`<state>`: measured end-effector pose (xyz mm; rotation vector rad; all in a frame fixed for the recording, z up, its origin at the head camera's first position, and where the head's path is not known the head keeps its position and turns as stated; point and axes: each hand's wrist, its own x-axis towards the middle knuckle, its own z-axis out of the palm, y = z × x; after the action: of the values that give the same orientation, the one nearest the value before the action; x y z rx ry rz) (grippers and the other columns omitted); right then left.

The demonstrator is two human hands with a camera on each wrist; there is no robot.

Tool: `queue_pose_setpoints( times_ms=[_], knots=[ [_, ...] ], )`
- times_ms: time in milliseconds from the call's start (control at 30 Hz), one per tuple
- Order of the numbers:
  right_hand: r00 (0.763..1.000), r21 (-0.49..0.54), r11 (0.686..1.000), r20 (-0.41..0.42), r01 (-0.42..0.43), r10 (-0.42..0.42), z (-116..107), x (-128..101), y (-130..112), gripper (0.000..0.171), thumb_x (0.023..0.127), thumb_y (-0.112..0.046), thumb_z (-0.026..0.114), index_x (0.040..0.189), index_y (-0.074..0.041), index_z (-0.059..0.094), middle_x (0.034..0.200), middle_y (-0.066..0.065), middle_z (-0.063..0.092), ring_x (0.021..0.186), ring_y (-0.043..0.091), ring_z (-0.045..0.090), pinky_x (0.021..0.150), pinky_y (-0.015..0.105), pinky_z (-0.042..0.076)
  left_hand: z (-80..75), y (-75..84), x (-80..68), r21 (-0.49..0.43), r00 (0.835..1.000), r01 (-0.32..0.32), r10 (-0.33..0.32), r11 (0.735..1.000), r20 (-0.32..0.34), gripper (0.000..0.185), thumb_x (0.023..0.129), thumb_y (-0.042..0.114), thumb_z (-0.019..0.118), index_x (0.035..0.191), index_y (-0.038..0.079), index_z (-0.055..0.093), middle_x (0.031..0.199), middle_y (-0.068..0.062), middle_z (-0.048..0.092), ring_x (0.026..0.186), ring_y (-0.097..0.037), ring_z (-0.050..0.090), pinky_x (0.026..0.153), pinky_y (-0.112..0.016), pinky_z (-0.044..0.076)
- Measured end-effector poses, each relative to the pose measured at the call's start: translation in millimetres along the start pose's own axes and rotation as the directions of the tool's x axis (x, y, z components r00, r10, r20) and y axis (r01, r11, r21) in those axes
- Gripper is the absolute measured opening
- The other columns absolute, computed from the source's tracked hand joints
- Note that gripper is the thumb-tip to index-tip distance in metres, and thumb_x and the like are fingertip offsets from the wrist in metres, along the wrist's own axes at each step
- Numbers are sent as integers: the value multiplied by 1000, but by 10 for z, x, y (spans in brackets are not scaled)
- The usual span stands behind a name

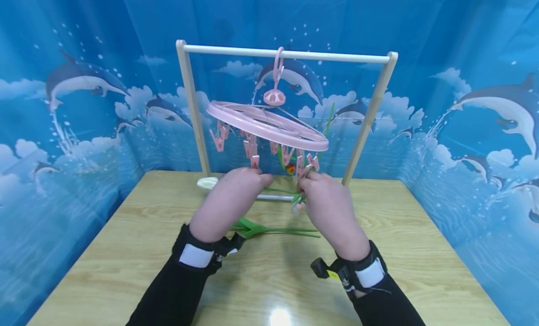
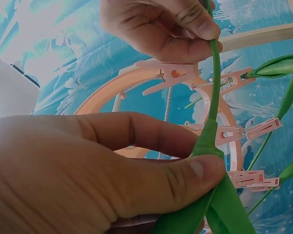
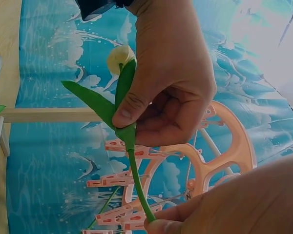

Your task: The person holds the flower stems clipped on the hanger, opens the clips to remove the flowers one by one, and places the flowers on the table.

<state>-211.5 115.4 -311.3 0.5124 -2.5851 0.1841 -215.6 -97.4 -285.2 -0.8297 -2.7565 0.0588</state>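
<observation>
A white tulip [image 1: 207,182] with a green stem lies sideways between my two hands under a pink round clip hanger [image 1: 269,125]. My left hand [image 1: 240,188] pinches the tulip at its leaf base [image 2: 208,146], with thumb and finger on it. My right hand [image 1: 326,195] pinches the thin stem [image 3: 139,183] farther along. Just above the right fingers hangs a pink clothespin [image 1: 309,169]; another clothespin [image 1: 254,161] hangs over the left hand. In the right wrist view the tulip's pale bud [image 3: 120,59] shows beside the left wrist.
The hanger hooks on a wooden rack [image 1: 286,52]. Clothespins hold other flowers, among them an orange-red bloom [image 1: 290,169]. A pale bloom [image 1: 299,207] shows below the right hand. Green leaves and stems [image 1: 252,228] lie on the wooden table [image 1: 261,274], partly behind the left arm.
</observation>
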Motion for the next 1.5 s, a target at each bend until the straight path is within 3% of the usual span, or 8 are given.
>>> queue_pose_setpoints(
  times_ms=[267,533,900,1500],
  knots=[
    [996,-23,997,55,-75,76,41,9,-21,16,93,-1,83,98,-15,86,97,2,80,79,24,67,59,41,61,94,-1,12,48,996,-57,60,997,-59,36,104,2,72,134,20,76,108,-1,84,84,-10,75,76,-28,65],
    [993,-29,997,87,-77,79,74,24,-26,14,91,-3,85,98,-15,86,99,2,80,79,24,69,58,41,60,133,-11,26,59,995,-51,56,997,-87,34,104,2,72,133,20,76,112,-1,83,89,-11,75,82,-31,67],
    [989,-26,996,122,-82,85,130,45,-40,16,92,-1,83,99,-15,85,97,1,80,75,22,72,57,38,59,156,-11,40,71,999,-14,18,997,-46,36,106,2,68,137,20,72,103,-2,80,77,-10,64,68,-26,56],
    [993,7,999,106,-45,44,207,59,7,18,92,3,79,94,-14,84,96,4,81,79,26,71,63,40,61,233,-42,86,-42,1000,-3,3,999,7,28,106,-4,62,116,19,75,81,6,67,65,-10,55,56,-25,42]
  ],
)
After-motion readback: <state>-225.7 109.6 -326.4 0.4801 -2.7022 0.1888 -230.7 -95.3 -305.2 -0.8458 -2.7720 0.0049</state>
